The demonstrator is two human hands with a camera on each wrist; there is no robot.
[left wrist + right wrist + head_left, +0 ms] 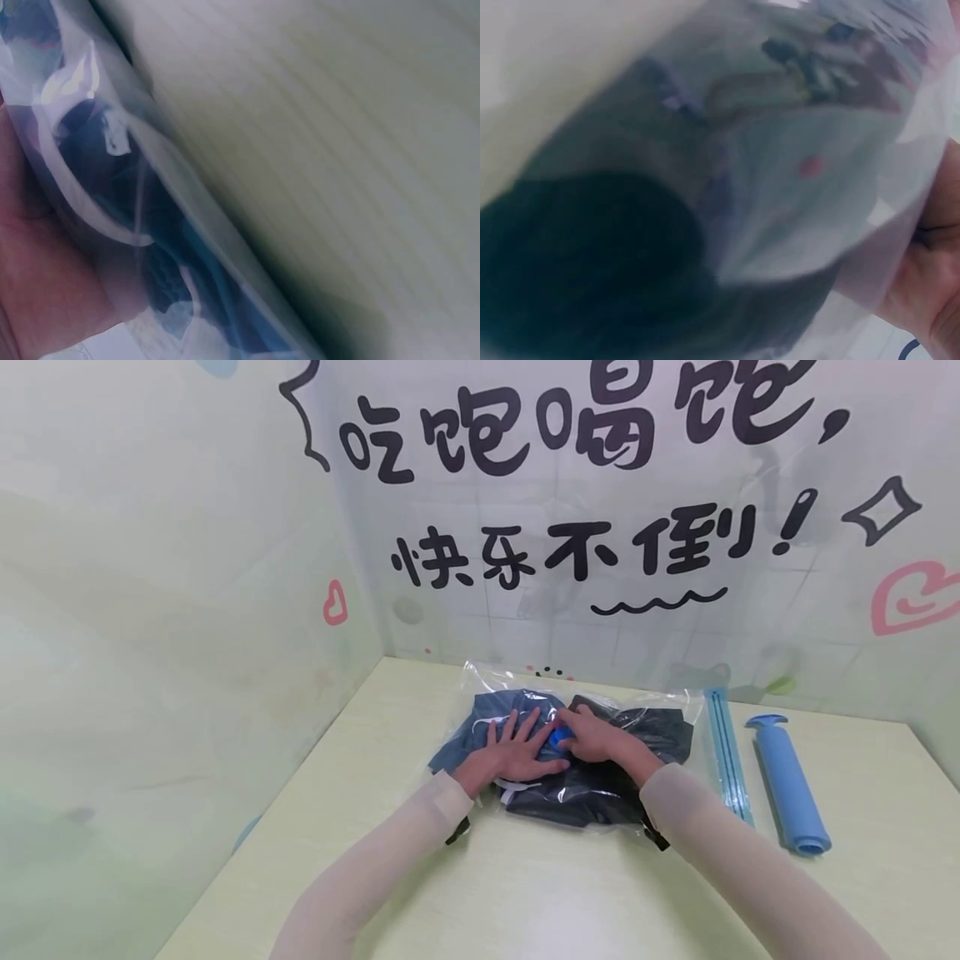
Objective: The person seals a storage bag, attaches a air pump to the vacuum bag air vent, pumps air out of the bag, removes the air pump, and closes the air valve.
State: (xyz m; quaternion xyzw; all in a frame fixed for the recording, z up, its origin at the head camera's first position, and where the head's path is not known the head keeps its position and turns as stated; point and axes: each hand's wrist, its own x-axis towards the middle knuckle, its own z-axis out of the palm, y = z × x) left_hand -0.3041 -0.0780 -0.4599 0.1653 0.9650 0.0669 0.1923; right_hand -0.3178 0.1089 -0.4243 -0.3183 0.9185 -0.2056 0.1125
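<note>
Clear bag [577, 802] of dark clothes [660, 732] on the table [352, 785], left hand [519, 757] splayed flat over it, right hand [597, 737] pinching its blue cap [558, 739]; uneven pressure on slack film could pucker it, likely tilting the cap.

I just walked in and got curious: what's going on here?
A person has both hands on a clear bag of clothes on the table. The left grip lies spread on it; the right grip seems to pinch its blue cap. A pump lies untouched to the right.
</note>
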